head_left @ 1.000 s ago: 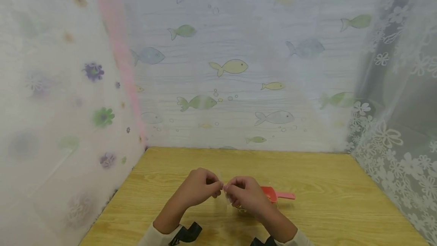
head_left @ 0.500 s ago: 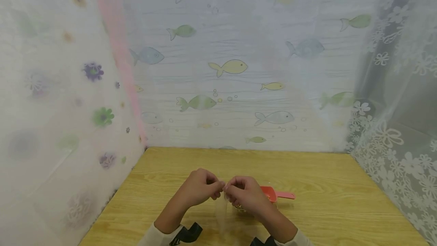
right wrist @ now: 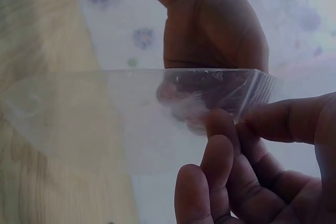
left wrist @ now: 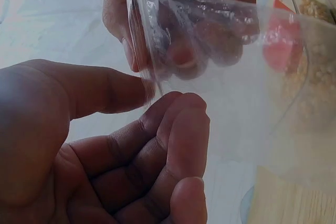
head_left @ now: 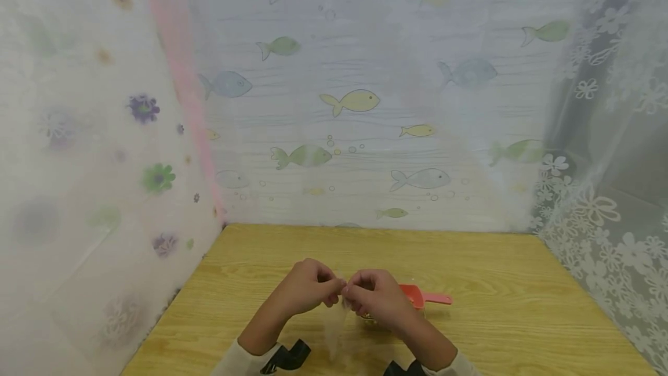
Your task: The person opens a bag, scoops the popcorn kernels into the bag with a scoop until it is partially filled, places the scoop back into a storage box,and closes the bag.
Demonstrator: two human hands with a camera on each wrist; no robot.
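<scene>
A clear zip-lock bag (left wrist: 231, 114) hangs from both hands, its zip edge at the fingertips and its body thin and flat. My left hand (head_left: 309, 288) pinches that edge between thumb and forefinger. Close against it, my right hand (head_left: 377, 297) pinches the same edge from the other side. The bag (right wrist: 79, 119) stretches away from the zip edge in the right wrist view. Behind the right hand stands a clear container (head_left: 367, 319) of tan grains, mostly hidden. A red scoop (head_left: 412, 296) rests in it, its pink handle pointing right.
Everything is over a wood-grain table (head_left: 501, 283). Sheer curtains with fish (head_left: 355, 101) and flowers (head_left: 159, 179) rise at its back and sides. Black straps (head_left: 292, 355) sit at the wrists near the cream sleeves (head_left: 237, 361).
The hanging bag shows more plainly below the hands and has swung slightly left. Both hands keep their pinch and have hardly moved; the scoop and container stay in place.
</scene>
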